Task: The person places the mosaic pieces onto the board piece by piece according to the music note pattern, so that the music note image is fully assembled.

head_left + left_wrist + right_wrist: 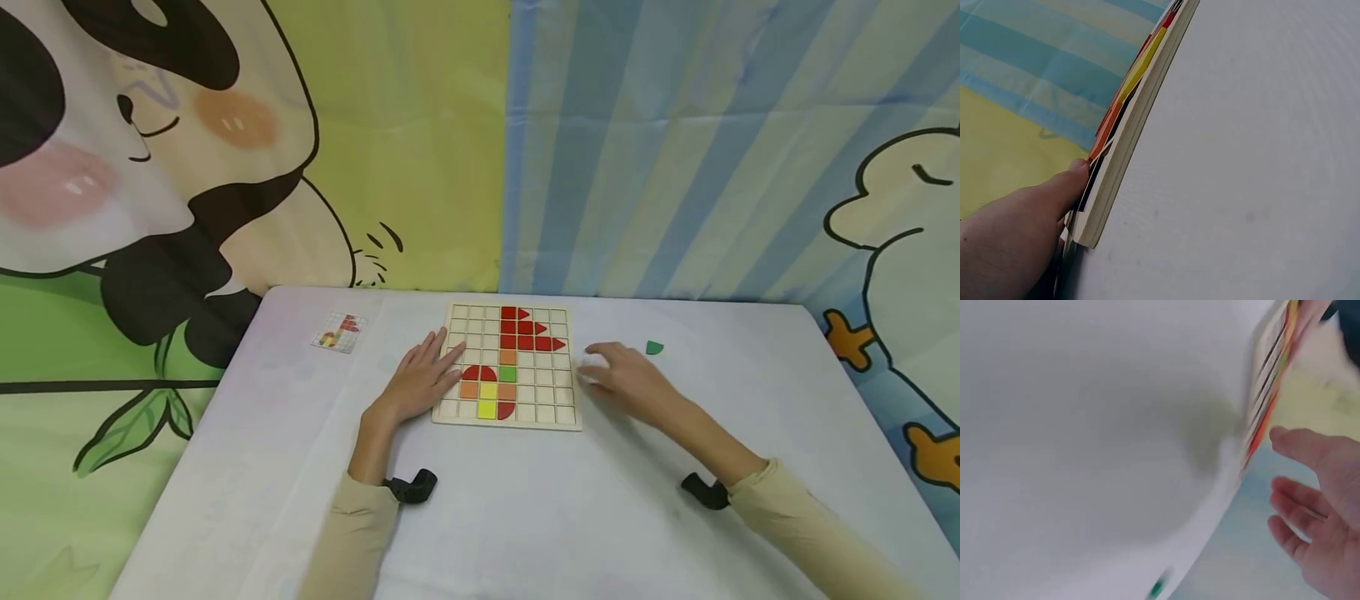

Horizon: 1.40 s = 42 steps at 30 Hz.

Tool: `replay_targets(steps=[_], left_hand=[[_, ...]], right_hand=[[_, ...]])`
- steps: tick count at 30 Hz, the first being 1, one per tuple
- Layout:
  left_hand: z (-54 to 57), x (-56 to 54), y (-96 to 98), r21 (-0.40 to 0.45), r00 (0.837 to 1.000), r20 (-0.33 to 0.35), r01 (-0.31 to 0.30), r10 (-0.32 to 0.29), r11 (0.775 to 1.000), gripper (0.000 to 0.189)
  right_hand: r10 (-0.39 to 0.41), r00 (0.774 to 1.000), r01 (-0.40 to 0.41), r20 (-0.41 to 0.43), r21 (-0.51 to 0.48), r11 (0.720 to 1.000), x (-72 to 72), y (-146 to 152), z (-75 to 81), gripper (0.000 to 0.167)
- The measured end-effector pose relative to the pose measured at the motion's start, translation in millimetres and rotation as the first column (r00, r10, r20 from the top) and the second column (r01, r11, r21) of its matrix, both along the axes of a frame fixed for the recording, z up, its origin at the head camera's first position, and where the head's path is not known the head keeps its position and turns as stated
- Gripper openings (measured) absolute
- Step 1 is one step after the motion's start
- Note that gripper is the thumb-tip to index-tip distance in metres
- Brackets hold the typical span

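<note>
A wooden grid board (540, 400) lies on the white table, with coloured pieces set in it. Red squares and points (525, 327) fill cells at its top, and yellow pieces (487, 400), orange, green and rounded red ones sit lower. My left hand (420, 379) rests on the board's left edge, fingers spread; its thumb (1072, 181) touches the rim beside an orange piece in the left wrist view. My right hand (630, 382) hovers just off the board's right side, thumb and fingers apart, nothing between them. A quarter-round green piece (655, 347) lies to its right.
A small pattern card (340, 332) with a coloured picture lies to the board's left. Both wrists carry black camera mounts (411, 487). Behind the table's far edge hangs a printed curtain (645, 150) with a panda and stripes.
</note>
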<state>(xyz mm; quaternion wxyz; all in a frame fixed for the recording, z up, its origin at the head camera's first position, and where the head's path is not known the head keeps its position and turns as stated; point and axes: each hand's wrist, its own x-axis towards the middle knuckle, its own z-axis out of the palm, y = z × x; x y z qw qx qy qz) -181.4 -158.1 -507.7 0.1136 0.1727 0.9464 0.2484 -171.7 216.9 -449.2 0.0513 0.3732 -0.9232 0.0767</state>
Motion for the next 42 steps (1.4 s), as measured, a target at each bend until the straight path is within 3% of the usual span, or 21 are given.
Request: replay_targets(steps=[3, 5, 10, 15, 20, 28, 31, 35, 42], left_hand=[[0.5, -0.3, -1.5, 0.003, 1.0, -0.003, -0.003, 0.003, 1.0, 0.06], [0.5, -0.1, -1.7, 0.003, 1.0, 0.001, -0.001, 0.001, 1.0, 0.06], [-0.4, 0.2, -0.6, 0.003, 1.0, 0.013, 0.002, -0.002, 1.0, 0.06], [-1.8, -0.4, 0.4, 0.005, 1.0, 0.012, -0.003, 0.003, 1.0, 0.06], [-2.5, -0.9, 0.5, 0.015, 1.0, 0.014, -0.005, 0.005, 1.0, 0.06], [-2.1, 0.1, 0.2, 0.001, 1.0, 0.007, 0.001, -0.001, 1.0, 0.06], [-1.8, 1.0, -0.1, 0.003, 1.0, 0.008, 0.0, 0.0, 1.0, 0.06], [-1.9, 1.1, -0.4, 0.003, 1.0, 0.005, -0.003, 0.003, 1.0, 0.06], [-3.4, 0.4, -1.4, -0.006, 1.0, -0.001, 0.002, -0.002, 1.0, 0.06]], right_hand=[[-0.136, 0.99, 0.136, 0.04, 0.009, 0.991, -21.4, 40, -1.5, 0.027], [-0.183, 0.98, 0.184, 0.083, 0.001, 0.983, -32.5, 62, -6.3, 0.025], [-0.162, 0.975, 0.17, 0.149, -0.04, 0.985, -44.8, 90, -15.5, 0.024], [-0.133, 0.983, 0.147, 0.126, -0.104, 0.984, -45.2, 93, -18.6, 0.022], [-0.147, 0.984, 0.157, 0.099, -0.101, 0.983, -44.6, 92, -22.5, 0.021], [-0.222, 0.957, 0.257, 0.187, -0.188, 0.948, -40.6, 71, -18.5, 0.016], [-0.168, 0.974, 0.199, 0.153, -0.217, 0.955, -36.6, 51, -14.9, 0.015], [-0.047, 0.996, 0.066, 0.075, -0.277, 0.959, -29.9, 19, -11.2, 0.017], [0.12, 0.989, -0.085, 0.085, -0.336, 0.938, -10.9, -39, -2.0, 0.015]])
